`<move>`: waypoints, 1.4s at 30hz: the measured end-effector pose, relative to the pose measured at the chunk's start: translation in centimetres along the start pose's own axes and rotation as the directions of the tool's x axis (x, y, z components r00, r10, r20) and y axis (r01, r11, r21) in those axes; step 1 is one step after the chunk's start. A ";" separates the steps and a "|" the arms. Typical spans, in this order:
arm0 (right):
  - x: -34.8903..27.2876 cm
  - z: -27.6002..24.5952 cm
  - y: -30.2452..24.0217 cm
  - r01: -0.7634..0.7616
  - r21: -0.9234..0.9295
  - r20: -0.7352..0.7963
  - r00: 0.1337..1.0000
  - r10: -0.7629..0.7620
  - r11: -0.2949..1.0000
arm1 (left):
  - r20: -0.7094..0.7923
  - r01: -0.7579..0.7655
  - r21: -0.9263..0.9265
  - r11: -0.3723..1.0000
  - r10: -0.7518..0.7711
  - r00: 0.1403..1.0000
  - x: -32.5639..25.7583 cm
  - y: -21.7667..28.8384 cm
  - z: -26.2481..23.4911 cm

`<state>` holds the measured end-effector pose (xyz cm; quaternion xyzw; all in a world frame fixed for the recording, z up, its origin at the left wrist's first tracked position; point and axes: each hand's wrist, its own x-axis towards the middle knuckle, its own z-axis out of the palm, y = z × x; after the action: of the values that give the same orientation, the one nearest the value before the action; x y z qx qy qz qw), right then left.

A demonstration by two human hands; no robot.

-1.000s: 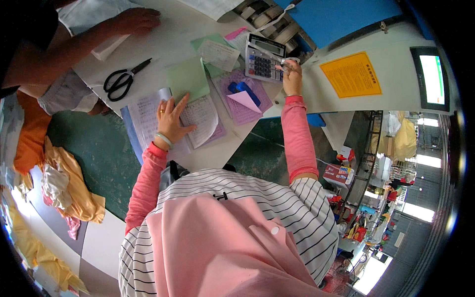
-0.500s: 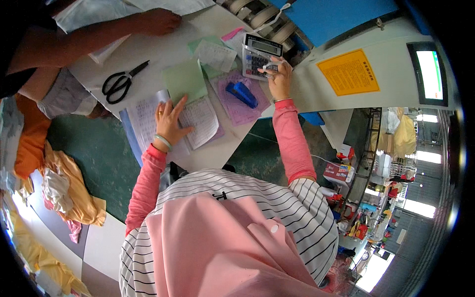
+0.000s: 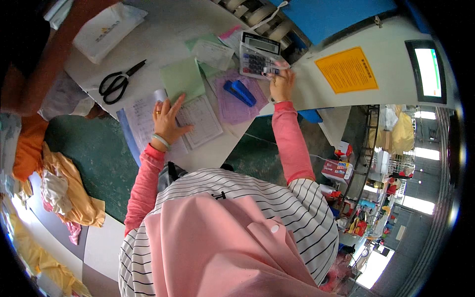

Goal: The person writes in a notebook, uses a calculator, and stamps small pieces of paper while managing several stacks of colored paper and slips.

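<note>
My left hand lies with fingers spread on an open notebook of handwritten pages, touching a ruled handwritten sheet and the lower edge of a green sheet. My right hand is bent over the lower keys of a grey calculator. A slim, pale, pen-like stick seems held in its fingers, though blur hides the details. Beside that hand, a blue stapler rests on purple slips.
Black-handled scissors lie at the table's left. Behind them, a co-worker's arm reaches across near a white bag. A machine panel with a yellow notice and a screen stands at right. Orange cloth hangs lower left.
The co-worker's hand has drawn back toward the upper left, and the white bag now shows there. My right hand has shifted slightly over the calculator keys; my left stays on the pages.
</note>
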<state>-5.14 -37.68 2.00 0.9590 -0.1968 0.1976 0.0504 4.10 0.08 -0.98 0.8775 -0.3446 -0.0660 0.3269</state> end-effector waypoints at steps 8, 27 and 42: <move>3.4 1.4 0.4 -0.048 0.241 -0.118 0.990 0.079 0.969 | 0.009 -0.005 0.007 1.000 0.005 1.000 0.3 -0.1 0.0; 1.5 -2.0 3.5 -0.037 0.239 -0.226 0.970 0.093 0.970 | -0.041 -0.069 -0.031 0.997 0.067 0.997 0.5 0.0 -0.1; 0.7 -7.0 -6.9 -0.211 0.924 0.091 0.931 0.353 0.320 | -0.045 -0.025 0.023 0.999 0.026 0.999 -0.2 0.7 -0.5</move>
<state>-4.28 -30.37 8.58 0.7577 -0.2131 0.3395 -0.5150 3.71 0.12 -0.16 0.8778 -0.3493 -0.0382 0.3257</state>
